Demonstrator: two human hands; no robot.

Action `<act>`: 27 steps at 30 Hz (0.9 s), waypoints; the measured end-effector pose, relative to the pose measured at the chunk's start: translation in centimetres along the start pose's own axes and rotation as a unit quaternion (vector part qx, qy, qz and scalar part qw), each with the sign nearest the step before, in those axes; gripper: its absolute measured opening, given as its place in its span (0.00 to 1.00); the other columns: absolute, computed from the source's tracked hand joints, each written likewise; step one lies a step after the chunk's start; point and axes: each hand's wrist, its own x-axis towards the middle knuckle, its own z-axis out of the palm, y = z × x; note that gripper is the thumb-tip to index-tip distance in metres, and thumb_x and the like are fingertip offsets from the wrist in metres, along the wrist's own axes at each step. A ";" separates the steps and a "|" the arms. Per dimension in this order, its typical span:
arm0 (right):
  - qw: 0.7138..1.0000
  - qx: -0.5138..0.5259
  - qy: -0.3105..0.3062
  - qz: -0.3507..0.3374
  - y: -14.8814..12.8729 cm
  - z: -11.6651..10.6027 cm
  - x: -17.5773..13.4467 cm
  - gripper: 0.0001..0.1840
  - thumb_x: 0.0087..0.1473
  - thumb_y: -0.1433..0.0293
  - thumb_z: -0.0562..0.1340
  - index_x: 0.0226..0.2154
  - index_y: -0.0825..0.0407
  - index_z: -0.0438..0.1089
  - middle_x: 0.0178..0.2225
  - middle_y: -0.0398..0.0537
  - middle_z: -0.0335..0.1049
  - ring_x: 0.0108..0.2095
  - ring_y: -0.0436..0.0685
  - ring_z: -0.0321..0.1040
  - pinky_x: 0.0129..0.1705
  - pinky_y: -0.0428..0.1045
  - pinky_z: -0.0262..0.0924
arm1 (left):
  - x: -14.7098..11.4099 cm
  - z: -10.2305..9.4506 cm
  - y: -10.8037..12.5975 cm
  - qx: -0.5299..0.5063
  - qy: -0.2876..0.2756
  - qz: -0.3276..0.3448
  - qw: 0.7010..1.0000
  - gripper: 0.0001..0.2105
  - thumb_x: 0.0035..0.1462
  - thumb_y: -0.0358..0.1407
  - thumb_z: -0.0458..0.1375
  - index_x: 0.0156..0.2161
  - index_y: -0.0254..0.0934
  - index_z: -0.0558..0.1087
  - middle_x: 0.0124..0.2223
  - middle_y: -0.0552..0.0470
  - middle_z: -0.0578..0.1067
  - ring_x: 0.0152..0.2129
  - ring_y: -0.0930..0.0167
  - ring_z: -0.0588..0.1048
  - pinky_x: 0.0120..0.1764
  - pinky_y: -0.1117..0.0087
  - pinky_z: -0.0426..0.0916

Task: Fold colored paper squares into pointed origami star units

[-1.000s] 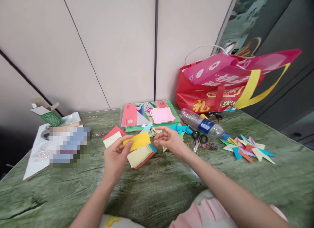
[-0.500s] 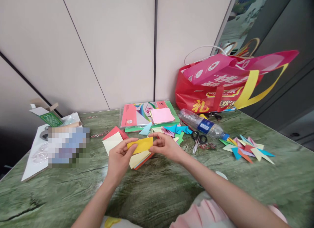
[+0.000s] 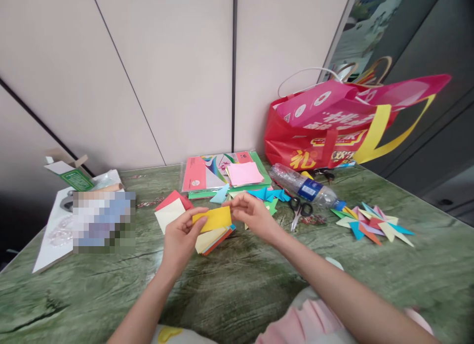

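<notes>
A folded strip of yellow paper [image 3: 214, 219] is held up over the table. My left hand [image 3: 181, 235] pinches its left end between thumb and fingers. At the upper right corner of the strip is my right hand [image 3: 252, 216], fingers curled together and the fingertips on the edge. Just beneath lies a small stack of coloured paper squares [image 3: 212, 241], partly covered by the strip. A cream paper square [image 3: 169, 214] and a red one [image 3: 179, 198] lie beside my left hand.
Behind my hands is a paper pack [image 3: 196, 173] with pink squares [image 3: 245, 174] on top. Scissors [image 3: 299, 211], a plastic bottle [image 3: 305, 187], folded paper stars [image 3: 374, 224] and a red bag [image 3: 314, 131] are on the right. A small box [image 3: 72, 173] stands left.
My right hand's fingers have slid up and back from the right end to the upper corner of the yellow paper. My left hand keeps its hold.
</notes>
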 end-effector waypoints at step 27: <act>0.984 -0.158 -0.029 -0.079 -0.5 0.5 -0.8 0.11 0.44 0.77 0.59 0.32 0.51 0.73 0.38 0.49 0.71 0.41 0.55 0.67 0.40 0.50 0.63 | -0.5 0.6 0.0 -0.040 -0.104 -0.122 0.986 0.16 0.38 0.33 0.65 0.35 0.31 0.71 0.27 0.50 0.79 0.25 0.67 0.78 0.30 0.69 0.74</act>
